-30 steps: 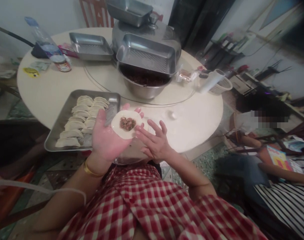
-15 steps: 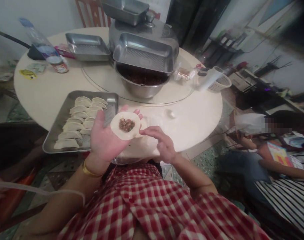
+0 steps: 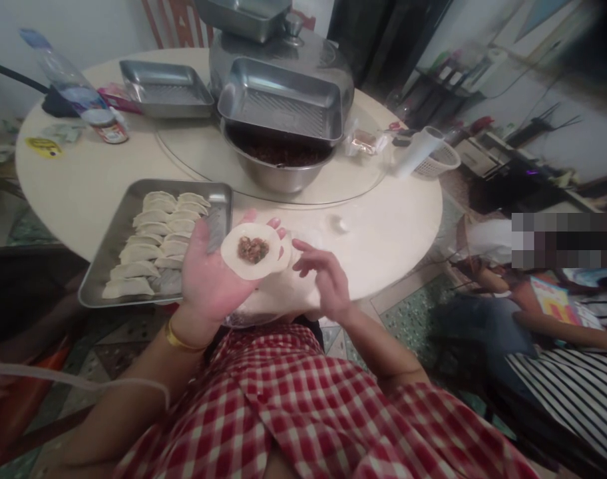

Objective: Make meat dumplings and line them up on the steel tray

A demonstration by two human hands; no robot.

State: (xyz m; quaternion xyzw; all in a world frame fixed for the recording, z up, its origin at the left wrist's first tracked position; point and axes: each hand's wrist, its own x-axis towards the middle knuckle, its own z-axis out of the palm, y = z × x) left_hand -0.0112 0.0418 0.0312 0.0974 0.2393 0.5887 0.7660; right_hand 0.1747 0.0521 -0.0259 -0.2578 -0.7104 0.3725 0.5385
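- The dumpling wrapper [image 3: 246, 271] lies flat on the left palm, above the round table's [image 3: 388, 219] near edge, a mound of chopped filling [image 3: 253, 249] at its middle.
- The left hand [image 3: 211, 283] is spread palm-up beneath it, bearing the dough without clenching it.
- The right hand [image 3: 329, 285] hangs just beside it, fingers loosely bent, apart from the dough and grasping nothing I can see.
- I'd judge this the stage between filling and closing: the meat sits in place, the rim lies unfolded all round.
- The next move, to my mind, calls for the right fingertips to lift one edge over the meat while the left palm cups gently; filling on the rim would spoil the seal.
- Beside the left hand, the metal tray [image 3: 226, 194] sits at the table's near left edge, one corner seeming to jut past it. Folded dumplings [image 3: 141, 253] stand in two rows; the strip by its right wall is bare.
- Farther in, a steel bowl [image 3: 283, 178] of something dark sits under a rectangular pan [image 3: 283, 100].
- Towards the right edge stands a white basket [image 3: 443, 159]; beyond it, someone in stripes [image 3: 568, 392] is seated.
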